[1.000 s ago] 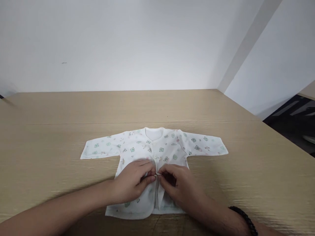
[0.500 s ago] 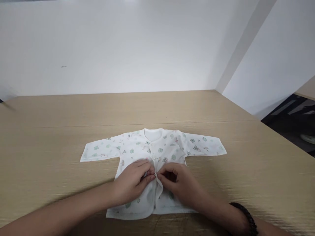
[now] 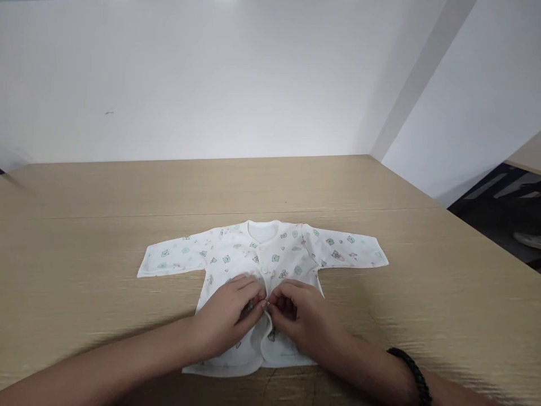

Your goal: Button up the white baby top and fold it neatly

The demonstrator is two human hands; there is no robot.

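A small white baby shirt (image 3: 236, 254) with green and pink animal prints lies face up, sleeves spread to both sides and collar away from me. My left hand (image 3: 234, 310) pinches the front edge about midway down the placket, thumb and fingers together. Right beside it, my right hand (image 3: 298, 316) pinches the other front edge, and the fingertips of both hands nearly meet. Whatever fastener sits between them is hidden by the fingers. Above the hands the placket looks closed; below them the two front edges curve apart near the hem.
The shirt rests on a light wooden table (image 3: 127, 192) with a thin seam across it. A white wall (image 3: 236, 84) rises behind the far edge. At the right, beyond the table's slanted edge, is a dark floor area (image 3: 499, 208). A black braided bracelet (image 3: 412, 369) circles my right wrist.
My right hand has shifted slightly left, closer to my left hand. The loose flap of the placket below the fingers has moved and now curves differently. My left hand stays nearly in place.
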